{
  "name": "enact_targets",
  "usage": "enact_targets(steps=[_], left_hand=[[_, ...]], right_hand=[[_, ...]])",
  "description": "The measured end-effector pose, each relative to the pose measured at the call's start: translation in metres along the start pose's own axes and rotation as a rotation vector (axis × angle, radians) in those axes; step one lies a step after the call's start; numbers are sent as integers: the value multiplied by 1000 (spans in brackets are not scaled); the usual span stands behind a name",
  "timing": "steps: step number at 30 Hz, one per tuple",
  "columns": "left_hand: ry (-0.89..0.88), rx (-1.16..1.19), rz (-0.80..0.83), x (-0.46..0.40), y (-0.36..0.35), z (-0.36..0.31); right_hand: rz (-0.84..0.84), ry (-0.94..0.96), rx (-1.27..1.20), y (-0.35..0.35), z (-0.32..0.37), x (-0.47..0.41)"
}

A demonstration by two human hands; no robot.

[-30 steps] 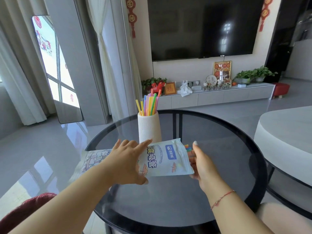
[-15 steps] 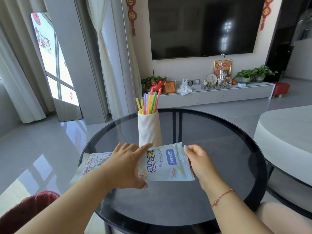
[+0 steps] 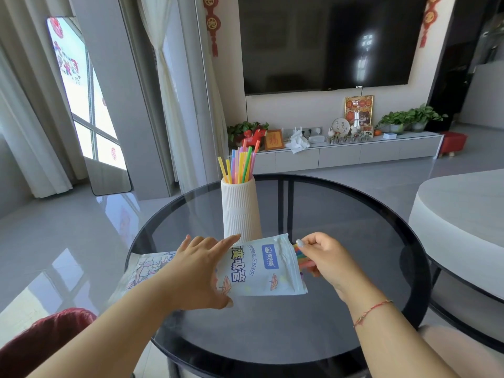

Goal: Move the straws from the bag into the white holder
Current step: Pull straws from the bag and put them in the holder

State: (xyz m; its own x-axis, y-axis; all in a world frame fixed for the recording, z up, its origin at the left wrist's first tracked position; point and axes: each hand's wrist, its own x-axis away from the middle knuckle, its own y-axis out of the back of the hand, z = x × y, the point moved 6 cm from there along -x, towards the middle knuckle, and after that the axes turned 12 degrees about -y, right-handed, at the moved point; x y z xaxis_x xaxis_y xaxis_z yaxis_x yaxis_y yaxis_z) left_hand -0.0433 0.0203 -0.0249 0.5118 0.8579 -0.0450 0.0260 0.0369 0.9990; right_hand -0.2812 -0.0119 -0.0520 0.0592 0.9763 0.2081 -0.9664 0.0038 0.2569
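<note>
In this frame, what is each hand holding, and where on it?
The left hand presses flat on the bag near its middle. The right hand pinches the ends of straws sticking out of the bag's open end.

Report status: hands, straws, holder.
Left hand flat on printed plastic straw bag. Right hand grip on coloured straws at bag mouth. White ribbed holder part-filled, unobstructed.

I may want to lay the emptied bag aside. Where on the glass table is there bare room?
Free: the round dark glass table right of the white ribbed holder out to the rim, and the near strip under both forearms. Crowded: the middle, where the printed straw bag, left hand and right hand sit.
</note>
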Motion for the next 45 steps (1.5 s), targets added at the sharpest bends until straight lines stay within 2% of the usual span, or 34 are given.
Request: enact_targets(steps=[3, 8, 12, 17, 22, 26, 32, 38, 45], left_hand=[[-15, -2, -2, -1, -1, -2], [2, 30, -9, 2, -3, 4], [35, 54, -15, 5, -6, 9], [40, 101, -35, 1, -7, 4], [6, 87, -25, -1, -7, -6], [9, 90, -19, 0, -8, -6], [42, 127, -26, 1, -11, 0], [28, 137, -35, -1, -16, -5], [56, 113, -15, 5, -25, 7]], right_hand=[[28, 1, 1, -5, -1, -1], [-52, 9, -49, 11, -1, -6], [-79, -50, -366, 27, -3, -12], [79, -220, -765, -2, -19, -7], [263, -280, -704, -30, -21, 0], [174, -273, -738, -22, -15, -7], [-5, -170, -939, 9, 5, -17], [42, -249, -732, -20, -2, -19], [-119, -149, -945, 10, 30, -28]])
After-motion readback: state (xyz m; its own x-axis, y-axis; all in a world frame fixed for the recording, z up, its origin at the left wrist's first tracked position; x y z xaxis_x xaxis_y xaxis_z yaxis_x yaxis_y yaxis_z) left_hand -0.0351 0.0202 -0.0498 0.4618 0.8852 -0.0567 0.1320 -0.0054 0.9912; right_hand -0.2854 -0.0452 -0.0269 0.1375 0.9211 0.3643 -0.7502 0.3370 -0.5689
